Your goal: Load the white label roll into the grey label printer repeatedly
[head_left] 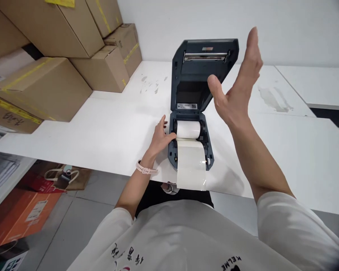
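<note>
White table (101,128), label printer (190,150) touching loose left grip (159,137), right grip (237,86) wide beside lid (197,71)

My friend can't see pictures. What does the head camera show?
A person's left hand rests on an open label printer on a white table, by its paper roll. The right hand is raised, open, beside the lifted lid.

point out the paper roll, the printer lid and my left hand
paper roll (188,129): head view, middle of roll
printer lid (192,81): head view, inner face
left hand (159,138): head view, back of hand
</note>
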`<state>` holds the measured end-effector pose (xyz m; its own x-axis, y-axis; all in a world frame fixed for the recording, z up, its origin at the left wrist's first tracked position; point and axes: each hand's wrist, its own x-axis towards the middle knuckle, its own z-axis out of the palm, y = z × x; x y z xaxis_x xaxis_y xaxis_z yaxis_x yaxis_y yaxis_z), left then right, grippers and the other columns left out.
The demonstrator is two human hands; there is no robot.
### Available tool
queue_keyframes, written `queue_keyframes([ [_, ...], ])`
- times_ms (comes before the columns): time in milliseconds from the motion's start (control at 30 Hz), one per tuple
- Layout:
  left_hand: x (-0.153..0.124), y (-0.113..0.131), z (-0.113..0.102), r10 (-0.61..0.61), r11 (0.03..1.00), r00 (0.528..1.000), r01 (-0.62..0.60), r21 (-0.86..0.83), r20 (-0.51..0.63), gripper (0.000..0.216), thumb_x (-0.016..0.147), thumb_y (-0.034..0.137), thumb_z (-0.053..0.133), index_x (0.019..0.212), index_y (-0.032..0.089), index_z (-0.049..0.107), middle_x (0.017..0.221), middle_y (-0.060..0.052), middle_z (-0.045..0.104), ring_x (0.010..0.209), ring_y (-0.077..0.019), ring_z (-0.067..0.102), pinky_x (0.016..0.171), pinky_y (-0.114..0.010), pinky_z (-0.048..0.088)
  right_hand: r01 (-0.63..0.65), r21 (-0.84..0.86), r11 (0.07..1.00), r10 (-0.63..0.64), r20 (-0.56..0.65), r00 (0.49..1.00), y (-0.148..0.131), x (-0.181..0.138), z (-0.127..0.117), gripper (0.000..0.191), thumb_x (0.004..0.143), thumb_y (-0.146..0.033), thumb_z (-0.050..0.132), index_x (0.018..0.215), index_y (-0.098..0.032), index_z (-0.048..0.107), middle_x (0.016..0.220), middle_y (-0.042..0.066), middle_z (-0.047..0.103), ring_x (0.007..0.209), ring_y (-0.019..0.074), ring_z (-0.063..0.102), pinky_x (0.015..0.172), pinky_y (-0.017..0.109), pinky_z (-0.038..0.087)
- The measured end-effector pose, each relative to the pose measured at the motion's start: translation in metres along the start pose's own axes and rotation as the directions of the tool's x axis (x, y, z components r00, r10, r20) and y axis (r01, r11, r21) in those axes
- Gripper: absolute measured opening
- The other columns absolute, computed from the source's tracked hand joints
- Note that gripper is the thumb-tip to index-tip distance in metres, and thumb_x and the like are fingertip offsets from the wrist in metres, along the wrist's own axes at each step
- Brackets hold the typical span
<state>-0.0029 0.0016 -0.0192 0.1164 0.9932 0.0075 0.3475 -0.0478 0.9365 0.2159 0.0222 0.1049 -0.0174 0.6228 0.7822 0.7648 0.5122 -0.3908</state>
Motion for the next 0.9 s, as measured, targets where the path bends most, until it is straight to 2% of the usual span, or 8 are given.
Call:
queue_keyframes([
  [67,-0.004,0.003,0.000,-0.025,0.995,1.000,0.026,0.101,-0.011,0.075,0.078,0.035,0.063,0.149,0.019,0.045,0.124,-0.014,0.064,0.108,-0.0287,0.061,0.086,-0.040,0.050,0.076,-0.036,0.996,-0.074,0.045,0.996,-0.002,-0.007,0.002,0.059,0.100,-0.052,0.052,0.145,-0.014,0.046,0.153,0.017,0.051,0.144,0.0282,0.043,0.121,0.048,0.032],
  [133,-0.005,0.009,-0.001,-0.035,0.987,0.999,0.033,0.160,0.011,0.063,0.080,0.034,0.059,0.140,0.017,0.055,0.094,-0.007,0.067,0.085,-0.0227,0.060,0.074,-0.036,0.046,0.128,-0.019,0.992,-0.116,0.300,0.947,-0.001,-0.019,0.008,0.042,0.099,-0.049,0.054,0.128,-0.020,0.062,0.130,0.011,0.069,0.124,0.0288,0.061,0.107,0.047,0.045],
  [267,-0.004,0.018,-0.003,-0.004,0.977,1.000,0.001,0.211,0.018,0.056,0.077,0.029,0.054,0.130,0.014,0.061,0.076,-0.002,0.060,0.071,-0.0186,0.053,0.065,-0.032,0.037,0.194,-0.059,0.979,-0.072,0.792,0.606,0.010,-0.039,0.031,0.047,0.088,-0.047,0.066,0.128,-0.024,0.065,0.117,0.009,0.075,0.103,0.0333,0.070,0.087,0.047,0.052],
  [367,-0.004,0.020,-0.002,0.002,0.977,1.000,-0.005,0.214,0.010,0.054,0.075,0.027,0.054,0.127,0.014,0.063,0.076,-0.001,0.059,0.071,-0.0183,0.052,0.065,-0.032,0.036,0.229,-0.154,0.961,0.024,0.873,0.487,0.014,-0.042,0.048,0.069,0.080,-0.052,0.071,0.141,-0.022,0.056,0.114,0.014,0.075,0.099,0.0368,0.070,0.087,0.051,0.051],
  [500,-0.004,0.016,-0.002,-0.005,0.986,1.000,0.002,0.166,0.021,0.058,0.076,0.028,0.054,0.131,0.013,0.061,0.075,-0.001,0.059,0.071,-0.0185,0.053,0.065,-0.032,0.037,0.043,0.027,0.999,-0.044,0.886,0.462,0.017,-0.034,0.034,0.073,0.075,-0.053,0.075,0.140,-0.028,0.057,0.129,0.009,0.071,0.111,0.0345,0.068,0.092,0.049,0.054],
  [600,-0.003,0.014,-0.002,-0.017,0.988,0.999,0.011,0.151,0.035,0.059,0.077,0.029,0.055,0.134,0.013,0.059,0.075,-0.001,0.059,0.072,-0.0187,0.054,0.065,-0.031,0.037,-0.172,0.253,0.952,-0.116,0.819,0.562,0.029,-0.035,-0.008,0.082,0.070,-0.050,0.081,0.145,-0.032,0.053,0.142,0.005,0.063,0.123,0.0325,0.064,0.100,0.046,0.054],
  [733,-0.004,0.013,-0.003,-0.005,0.991,0.999,-0.001,0.135,0.047,0.059,0.078,0.030,0.054,0.134,0.014,0.059,0.078,-0.001,0.060,0.072,-0.0182,0.054,0.066,-0.031,0.038,-0.374,0.356,0.857,0.041,0.675,0.737,0.056,-0.058,-0.061,0.087,0.065,-0.043,0.088,0.144,-0.030,0.055,0.136,0.011,0.066,0.121,0.0344,0.064,0.100,0.046,0.054],
  [900,-0.005,0.013,-0.003,-0.001,0.994,0.999,-0.004,0.110,0.044,0.059,0.077,0.029,0.054,0.134,0.015,0.059,0.078,-0.001,0.061,0.072,-0.0184,0.054,0.066,-0.032,0.039,-0.624,0.255,0.738,0.368,0.623,0.690,0.093,-0.104,-0.075,0.070,0.069,-0.030,0.086,0.134,-0.032,0.061,0.129,0.015,0.070,0.116,0.0341,0.067,0.091,0.043,0.057],
])
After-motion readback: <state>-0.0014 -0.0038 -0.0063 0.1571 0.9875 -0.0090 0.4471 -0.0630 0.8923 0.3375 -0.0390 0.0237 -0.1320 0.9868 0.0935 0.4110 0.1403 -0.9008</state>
